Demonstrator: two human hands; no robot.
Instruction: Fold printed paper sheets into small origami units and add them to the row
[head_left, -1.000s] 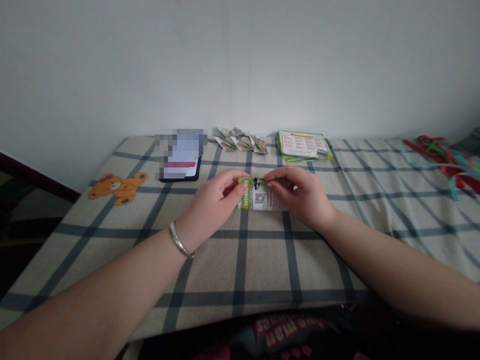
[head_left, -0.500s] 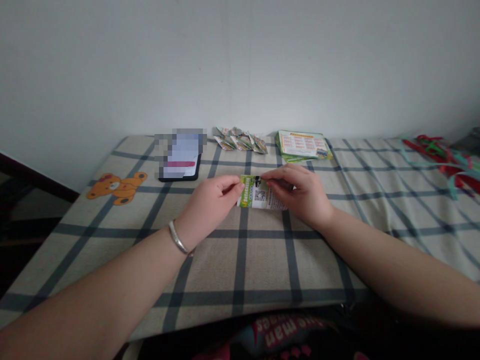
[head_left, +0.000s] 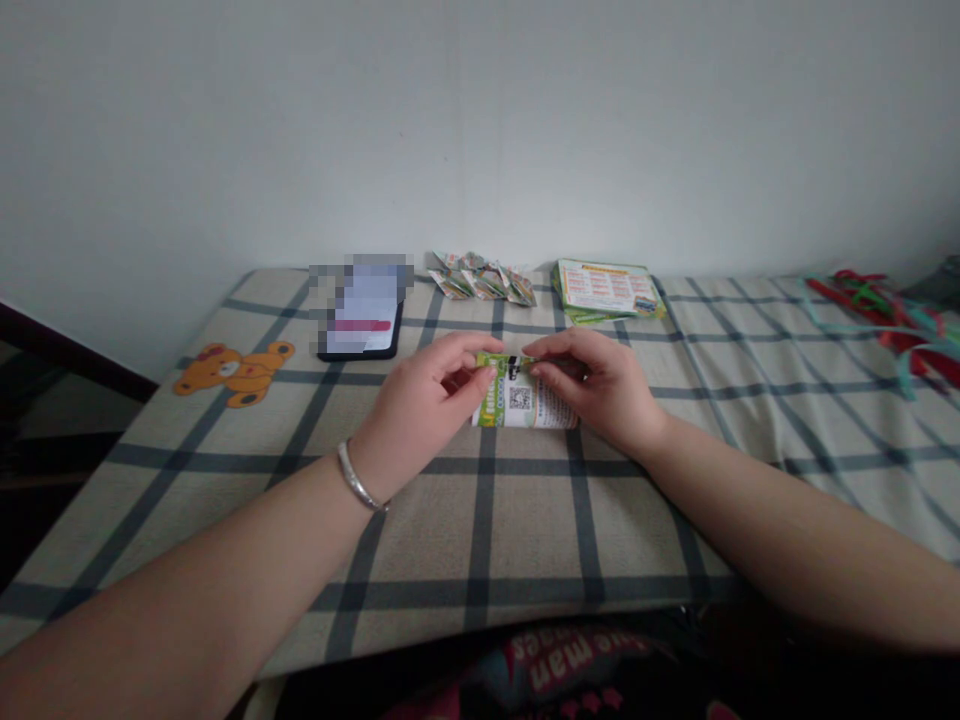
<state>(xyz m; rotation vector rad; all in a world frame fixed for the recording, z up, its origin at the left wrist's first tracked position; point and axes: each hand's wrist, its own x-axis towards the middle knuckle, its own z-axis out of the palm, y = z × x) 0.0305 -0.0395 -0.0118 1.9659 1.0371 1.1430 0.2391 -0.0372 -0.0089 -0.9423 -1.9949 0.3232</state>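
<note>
Between my two hands is a printed paper leaflet (head_left: pixel 520 400), green and white with a QR code, its far edge bent or folded over. My left hand (head_left: pixel 439 385), a silver bracelet at its wrist, pinches the leaflet's far left corner between thumb and fingers. On the other side my right hand (head_left: pixel 604 385) grips the far right part in the same way, its fingers covering that corner. Beyond the hands lie several small folded paper pieces (head_left: pixel 484 280). To their right is a stack of similar flat leaflets (head_left: pixel 609 290).
A phone (head_left: pixel 364 310) with a partly blurred screen lies back left, near an orange bear-shaped cutout (head_left: pixel 236 374). Tangled red, green and teal ribbons (head_left: pixel 892 320) lie at the far right. A checked cloth (head_left: pixel 420 540) covers the table, which meets a wall (head_left: pixel 480 130) behind.
The leaflet's near edge has come slightly closer to me and its far edge looks more bent. My left fingers have shifted a little to the right along the far edge.
</note>
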